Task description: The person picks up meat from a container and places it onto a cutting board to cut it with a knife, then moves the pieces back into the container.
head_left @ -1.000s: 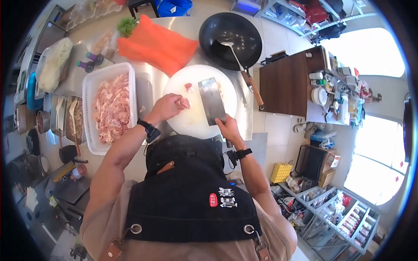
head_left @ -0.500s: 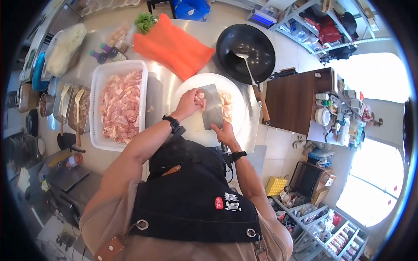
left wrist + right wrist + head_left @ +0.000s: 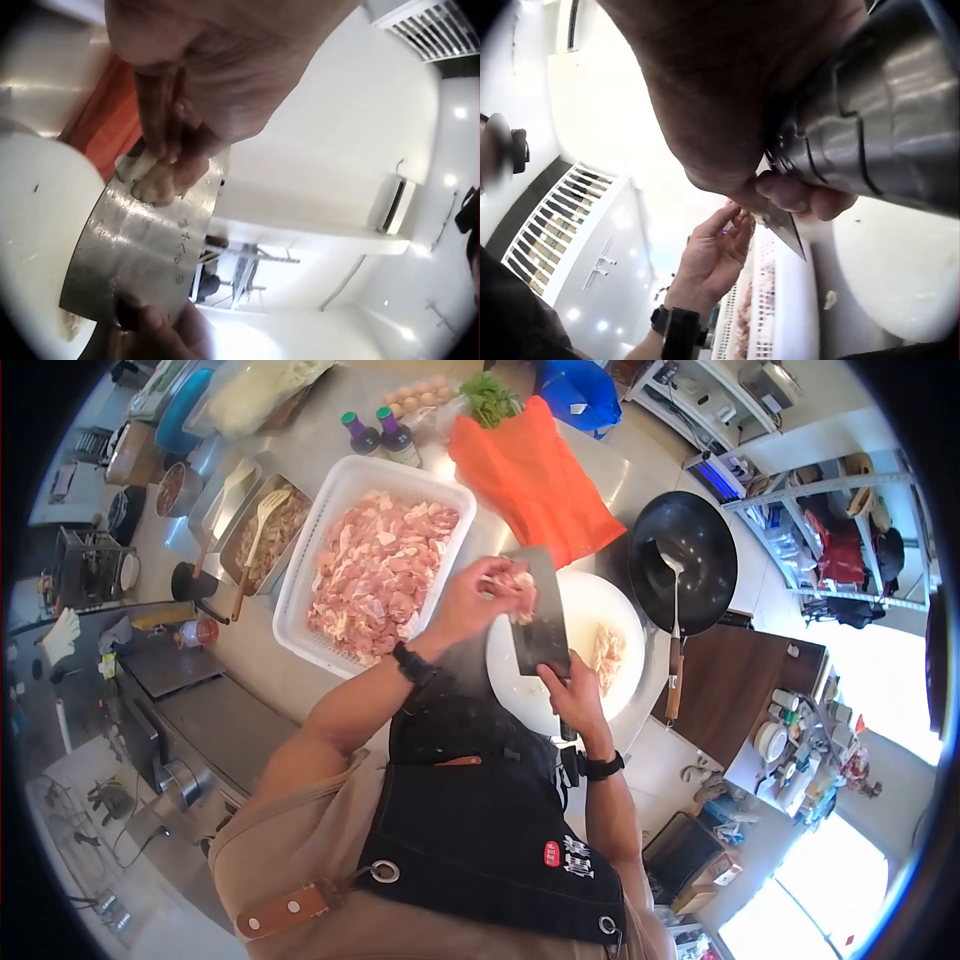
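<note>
My right hand [image 3: 578,700] grips a cleaver [image 3: 543,638] by its dark ridged handle [image 3: 885,105]. The broad blade is held up over the left side of a round white cutting board [image 3: 508,685]. At the blade's far end my left hand [image 3: 470,608] holds raw meat pieces [image 3: 156,184] against the steel, fingertips curled over them. More cut meat [image 3: 607,658] lies in a pile on the board's right side. To the left of the board, a white perforated basket [image 3: 296,622] is filled with raw meat chunks [image 3: 375,565].
An orange cloth bag [image 3: 535,480] lies beyond the board, and a black wok [image 3: 690,595] with a spatula [image 3: 676,600] stands at its right. Two purple bottles [image 3: 378,440], eggs [image 3: 418,398] and metal trays of food [image 3: 270,535] sit behind and left of the basket.
The head view has swung left. The cleaver has lifted from the board and moved left toward the basket, with the left hand bringing meat against its blade.
</note>
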`<state>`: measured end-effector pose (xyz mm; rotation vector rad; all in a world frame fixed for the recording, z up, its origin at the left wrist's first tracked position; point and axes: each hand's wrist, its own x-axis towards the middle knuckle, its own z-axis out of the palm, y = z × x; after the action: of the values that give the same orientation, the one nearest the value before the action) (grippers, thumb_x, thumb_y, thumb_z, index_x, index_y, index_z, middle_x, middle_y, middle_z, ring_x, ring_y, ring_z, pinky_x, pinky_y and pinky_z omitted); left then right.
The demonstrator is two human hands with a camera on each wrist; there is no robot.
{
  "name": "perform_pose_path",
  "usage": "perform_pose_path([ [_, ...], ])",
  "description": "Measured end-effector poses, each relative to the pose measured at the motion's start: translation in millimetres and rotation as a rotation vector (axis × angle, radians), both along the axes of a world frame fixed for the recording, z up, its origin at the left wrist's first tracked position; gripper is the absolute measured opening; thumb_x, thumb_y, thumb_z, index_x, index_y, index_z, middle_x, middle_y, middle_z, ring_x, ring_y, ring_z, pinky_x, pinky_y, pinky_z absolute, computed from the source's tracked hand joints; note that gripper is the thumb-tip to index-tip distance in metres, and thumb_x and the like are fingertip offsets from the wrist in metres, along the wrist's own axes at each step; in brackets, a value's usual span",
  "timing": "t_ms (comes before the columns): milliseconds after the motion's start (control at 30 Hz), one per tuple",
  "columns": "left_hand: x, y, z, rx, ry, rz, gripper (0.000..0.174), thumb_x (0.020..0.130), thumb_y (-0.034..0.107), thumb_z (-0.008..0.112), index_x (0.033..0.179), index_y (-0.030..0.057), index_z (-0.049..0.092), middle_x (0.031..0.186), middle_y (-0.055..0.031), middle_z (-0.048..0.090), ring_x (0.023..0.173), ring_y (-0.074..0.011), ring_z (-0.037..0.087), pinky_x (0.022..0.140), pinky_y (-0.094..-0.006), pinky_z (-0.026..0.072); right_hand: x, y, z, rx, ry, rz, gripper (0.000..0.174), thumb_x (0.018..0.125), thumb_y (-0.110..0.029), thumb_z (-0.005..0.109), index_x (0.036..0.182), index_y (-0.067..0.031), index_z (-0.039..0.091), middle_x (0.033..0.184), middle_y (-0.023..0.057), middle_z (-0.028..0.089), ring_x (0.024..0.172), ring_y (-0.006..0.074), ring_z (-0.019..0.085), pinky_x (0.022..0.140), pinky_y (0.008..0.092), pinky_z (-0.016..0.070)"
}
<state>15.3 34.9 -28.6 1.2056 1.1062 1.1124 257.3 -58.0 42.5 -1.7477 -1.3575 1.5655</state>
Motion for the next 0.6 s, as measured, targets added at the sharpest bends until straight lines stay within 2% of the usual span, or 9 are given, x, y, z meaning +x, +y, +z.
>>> perform_pose_path([
  [167, -91.3, 13.1, 24.4, -0.03, -0.062, 0.262, 0.049, 0.092, 0.006, 0.082, 0.137, 0.0003, 0.062, 0.106, -0.0063, 0.072, 0.098, -0.0119, 0.073, 0.082, -0.0298, 0.0617, -73.7, 46.6, 18.1, 0.029, 0.115, 0.125, 0.034, 0.103, -0.022, 0.073, 0.11, 0.0069, 0.058, 0.093, 0.0215, 0.079, 0.055, 0.0154, 0.064, 0.05, 0.0346, 0.051],
  [233, -119.2, 15.9, 36.0, -0.207, -0.143, 0.261, 0.053, 0.096, 0.009, 0.079, 0.144, -0.0011, 0.059, 0.109, -0.0074, 0.073, 0.099, -0.0124, 0.073, 0.084, -0.0291, 0.0618, -96.6, 60.0, 13.0, 0.004, 0.1, 0.168, 0.035, 0.102, -0.023, 0.073, 0.112, 0.0064, 0.058, 0.091, 0.0212, 0.078, 0.055, 0.018, 0.067, 0.051, 0.035, 0.0512],
  [267, -135.5, 15.1, 15.2, -0.174, 0.127, 0.271, 0.053, 0.098, 0.012, 0.076, 0.146, -0.0031, 0.059, 0.115, -0.0097, 0.074, 0.102, -0.0157, 0.074, 0.089, -0.0309, 0.0613, -104.3, 63.6, 5.4, 0.045, 0.072, 0.182, 0.034, 0.102, -0.023, 0.073, 0.111, 0.0057, 0.058, 0.088, 0.02, 0.077, 0.055, 0.0187, 0.067, 0.05, 0.0347, 0.0512],
  [300, -152.0, 13.5, 5.8, -0.181, 0.122, 0.278, 0.053, 0.098, 0.012, 0.076, 0.146, -0.0031, 0.059, 0.115, -0.0097, 0.074, 0.102, -0.0157, 0.074, 0.089, -0.0309, 0.0613, -112.0, 67.5, 1.5, 0.087, 0.044, 0.194, 0.033, 0.102, -0.023, 0.073, 0.111, 0.0051, 0.059, 0.085, 0.0188, 0.076, 0.056, 0.0194, 0.068, 0.05, 0.0345, 0.0512],
  [367, -182.1, 11.6, -7.8, -0.079, 0.3, 0.028, 0.048, 0.099, 0.012, 0.073, 0.144, -0.0012, 0.063, 0.117, -0.0109, 0.077, 0.107, -0.0203, 0.075, 0.092, -0.0343, 0.0604, -119.9, 70.8, 2.2, 0.086, 0.009, 0.179, 0.032, 0.102, -0.023, 0.073, 0.11, 0.0047, 0.059, 0.082, 0.0182, 0.075, 0.055, 0.0204, 0.069, 0.05, 0.0344, 0.0511],
  [433, -206.4, 13.1, -17.5, -0.108, 0.34, -0.004, 0.039, 0.097, 0.013, 0.072, 0.135, 0.0027, 0.07, 0.117, -0.012, 0.078, 0.111, -0.0227, 0.075, 0.095, -0.0368, 0.0588, -123.3, 71.9, 2.8, 0.077, -0.028, 0.147, 0.032, 0.102, -0.023, 0.073, 0.109, 0.0044, 0.058, 0.079, 0.0177, 0.074, 0.055, 0.0214, 0.069, 0.049, 0.0343, 0.0509],
  [500, -227.6, 18.8, -22.6, -0.158, 0.409, 0.173, 0.034, 0.096, 0.012, 0.07, 0.129, 0.0053, 0.073, 0.114, -0.0157, 0.078, 0.106, -0.0274, 0.076, 0.092, -0.0384, 0.0587, -116.8, 69.3, 4.6, 0.005, -0.109, 0.103, 0.031, 0.103, -0.023, 0.072, 0.108, 0.0043, 0.059, 0.076, 0.0168, 0.074, 0.052, 0.0208, 0.067, 0.048, 0.0349, 0.0503],
  [533, -236.7, 22.8, -28.0, -0.166, 0.39, 0.15, 0.034, 0.096, 0.012, 0.07, 0.129, 0.0053, 0.073, 0.114, -0.0157, 0.078, 0.106, -0.0274, 0.076, 0.092, -0.0384, 0.0587, -113.4, 67.0, 7.5, -0.029, -0.115, 0.087, 0.03, 0.102, -0.021, 0.072, 0.109, 0.0046, 0.059, 0.079, 0.0167, 0.075, 0.05, 0.0202, 0.066, 0.047, 0.0353, 0.0501],
  [600, -247.6, 37.1, -36.2, -0.161, 0.814, 0.273, 0.029, 0.094, 0.012, 0.069, 0.121, 0.0043, 0.074, 0.113, -0.0206, 0.076, 0.101, -0.0338, 0.075, 0.089, -0.0421, 0.0582, -106.3, 56.4, 6.5, -0.03, -0.134, 0.04, 0.03, 0.102, -0.021, 0.073, 0.109, 0.0048, 0.059, 0.08, 0.0168, 0.076, 0.049, 0.0194, 0.065, 0.046, 0.0353, 0.0495],
])
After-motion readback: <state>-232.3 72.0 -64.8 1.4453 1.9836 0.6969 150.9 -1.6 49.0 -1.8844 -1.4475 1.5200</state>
